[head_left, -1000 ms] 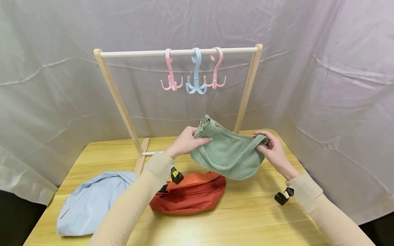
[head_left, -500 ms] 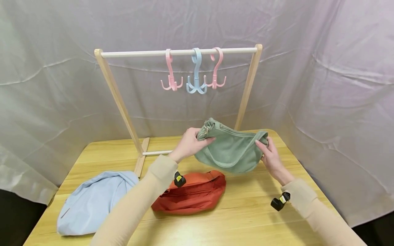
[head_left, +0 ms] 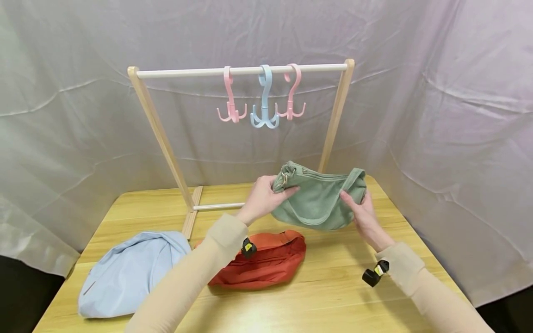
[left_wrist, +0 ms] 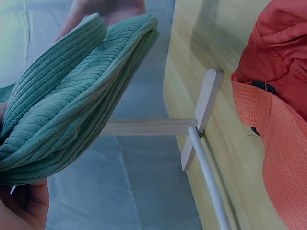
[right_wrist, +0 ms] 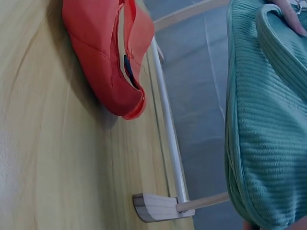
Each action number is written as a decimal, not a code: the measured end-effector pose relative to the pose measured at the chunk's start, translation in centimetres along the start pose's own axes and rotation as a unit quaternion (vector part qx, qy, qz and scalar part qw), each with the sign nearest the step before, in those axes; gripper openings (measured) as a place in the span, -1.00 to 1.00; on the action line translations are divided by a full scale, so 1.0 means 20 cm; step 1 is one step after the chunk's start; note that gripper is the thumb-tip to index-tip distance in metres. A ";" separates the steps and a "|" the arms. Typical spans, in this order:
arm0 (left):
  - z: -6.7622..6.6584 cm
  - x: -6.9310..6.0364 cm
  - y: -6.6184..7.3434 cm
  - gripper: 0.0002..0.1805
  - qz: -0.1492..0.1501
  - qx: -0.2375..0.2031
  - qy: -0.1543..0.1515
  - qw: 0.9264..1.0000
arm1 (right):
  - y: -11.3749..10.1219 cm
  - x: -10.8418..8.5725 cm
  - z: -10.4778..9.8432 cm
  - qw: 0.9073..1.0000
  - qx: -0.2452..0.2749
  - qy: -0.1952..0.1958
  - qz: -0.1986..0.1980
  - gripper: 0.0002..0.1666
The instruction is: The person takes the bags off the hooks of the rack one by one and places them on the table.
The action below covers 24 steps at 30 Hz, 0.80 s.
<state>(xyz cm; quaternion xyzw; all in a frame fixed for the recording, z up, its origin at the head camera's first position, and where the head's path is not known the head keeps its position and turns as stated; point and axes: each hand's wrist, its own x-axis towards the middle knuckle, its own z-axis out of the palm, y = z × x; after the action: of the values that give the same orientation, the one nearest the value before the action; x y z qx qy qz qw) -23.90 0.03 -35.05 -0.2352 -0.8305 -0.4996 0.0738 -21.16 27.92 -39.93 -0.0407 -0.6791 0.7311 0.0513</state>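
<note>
A green corduroy shoulder bag [head_left: 318, 199] is held up above the table between both hands. My left hand [head_left: 265, 196] grips its left end beside the metal rings, thumb across the front. At the other end my right hand [head_left: 363, 212] pinches the bag, its thumb on the front near the strap and its fingers behind. In the left wrist view the ribbed green bag [left_wrist: 72, 100] appears edge-on. The right wrist view shows the bag's side [right_wrist: 268, 129] and its looped strap. Below the bag, a red bag [head_left: 260, 266] lies on the table.
A rack with a white bar [head_left: 183, 73] and wooden legs stands at the back. From the bar hang a left pink hook [head_left: 231, 99], a blue hook [head_left: 265, 99] and a right pink hook [head_left: 291, 95]. A light blue bag [head_left: 129, 277] lies at the table's left.
The green bag has shifted slightly right and levelled out. My left hand moved right along with it. The right hand's thumb has moved from the strap end down onto the bag's front.
</note>
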 end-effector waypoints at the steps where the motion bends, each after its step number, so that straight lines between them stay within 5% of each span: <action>1: 0.01 0.00 0.00 -0.44 0.003 0.001 0.001 1.000 | 0.00 0.00 0.00 1.000 -0.024 0.010 0.002 -0.09; 7: 0.04 0.00 0.01 -0.48 0.021 0.021 0.000 1.000 | -0.03 -0.01 0.00 0.991 -0.123 0.043 -0.015 0.14; 13: 0.06 0.00 0.04 -0.68 0.024 0.022 -0.014 0.999 | -0.03 -0.01 0.01 0.990 -0.124 0.064 -0.026 0.05; 24: 0.08 -0.01 0.04 -0.67 -0.005 0.010 -0.061 0.998 | -0.02 0.00 0.01 0.981 -0.142 0.098 -0.085 0.17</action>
<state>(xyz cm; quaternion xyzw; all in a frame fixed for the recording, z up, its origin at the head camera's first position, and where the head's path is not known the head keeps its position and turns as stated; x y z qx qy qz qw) -23.09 1.62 -35.21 -0.2601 -0.8396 -0.4764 0.0229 -21.15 27.82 -39.60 -0.0616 -0.7685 0.6129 0.1731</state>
